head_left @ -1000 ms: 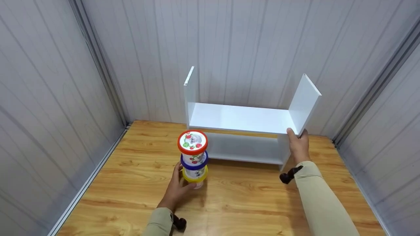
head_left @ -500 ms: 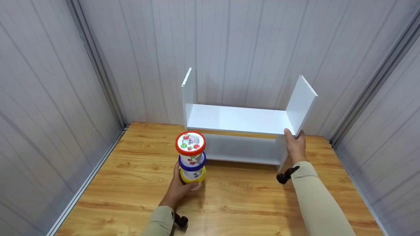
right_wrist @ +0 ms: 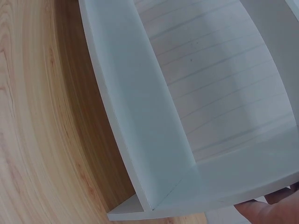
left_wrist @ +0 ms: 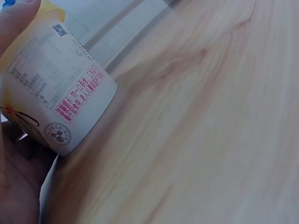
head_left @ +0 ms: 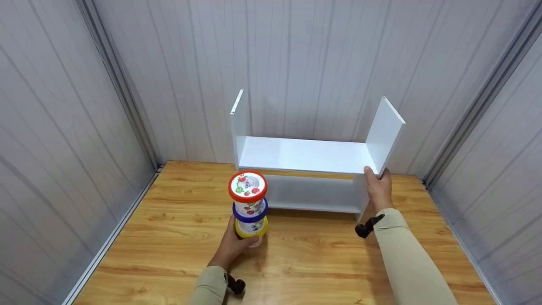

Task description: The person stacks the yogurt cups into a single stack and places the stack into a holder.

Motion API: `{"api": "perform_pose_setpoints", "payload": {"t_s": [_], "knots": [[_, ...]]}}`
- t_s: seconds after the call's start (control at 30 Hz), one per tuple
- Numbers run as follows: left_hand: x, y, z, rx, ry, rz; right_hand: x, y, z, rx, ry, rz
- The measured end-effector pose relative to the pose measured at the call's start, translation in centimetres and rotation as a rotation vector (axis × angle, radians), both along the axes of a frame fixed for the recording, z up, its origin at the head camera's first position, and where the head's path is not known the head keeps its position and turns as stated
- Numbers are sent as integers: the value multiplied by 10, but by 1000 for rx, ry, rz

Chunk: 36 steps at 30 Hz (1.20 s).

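Three round paper tubs stand stacked in the head view: a red-lidded tub on top, a blue-lidded tub in the middle, and a yellow-lidded tub at the bottom. My left hand grips the yellow-lidded tub, thumb across its near side. Printed text shows on that tub in the left wrist view; whether its base touches the table I cannot tell. Behind the stack is a white two-tier shelf. My right hand holds its right side panel, thumb on the inner side, other fingers mostly hidden behind.
The shelf is over a wood-grain table. Pale panelled walls enclose it at the back, left and right. The lower shelf board lies just right of the tub stack.
The head view has shifted a little. Against the shelf, the tub stack and left hand have moved slightly right. The right hand keeps its hold on the side panel.
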State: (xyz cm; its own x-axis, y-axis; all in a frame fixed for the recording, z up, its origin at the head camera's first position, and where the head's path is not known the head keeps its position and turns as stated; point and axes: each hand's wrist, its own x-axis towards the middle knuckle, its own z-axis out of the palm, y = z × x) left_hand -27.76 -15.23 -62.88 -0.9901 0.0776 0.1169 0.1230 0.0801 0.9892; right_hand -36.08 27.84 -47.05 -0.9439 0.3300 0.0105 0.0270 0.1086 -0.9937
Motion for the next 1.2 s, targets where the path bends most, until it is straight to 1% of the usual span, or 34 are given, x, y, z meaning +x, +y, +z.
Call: {"api": "perform_pose_setpoints", "payload": {"t_s": [0.07,0.27,0.37,0.43,0.7,0.93,1.07,1.2], "knots": [[-1,3,0,-16,-8,-9,0,0,0,0,-4,0],[-5,14,5,-18,-34,-42,-1,0,1,10,-29,-18],[-7,20,5,-22,-39,-46,-1,1,1,8,-34,-23],[-9,24,5,-23,-35,-55,-1,2,1,7,-33,-23],[-12,37,6,11,0,-123,0,1,1,7,-36,-24],[-14,50,6,-20,9,-134,0,1,1,14,-14,-25],[-16,57,7,-37,-3,-139,0,2,2,3,-27,-25],[-17,63,6,-30,-11,-158,0,3,3,-11,-21,-24]]}}
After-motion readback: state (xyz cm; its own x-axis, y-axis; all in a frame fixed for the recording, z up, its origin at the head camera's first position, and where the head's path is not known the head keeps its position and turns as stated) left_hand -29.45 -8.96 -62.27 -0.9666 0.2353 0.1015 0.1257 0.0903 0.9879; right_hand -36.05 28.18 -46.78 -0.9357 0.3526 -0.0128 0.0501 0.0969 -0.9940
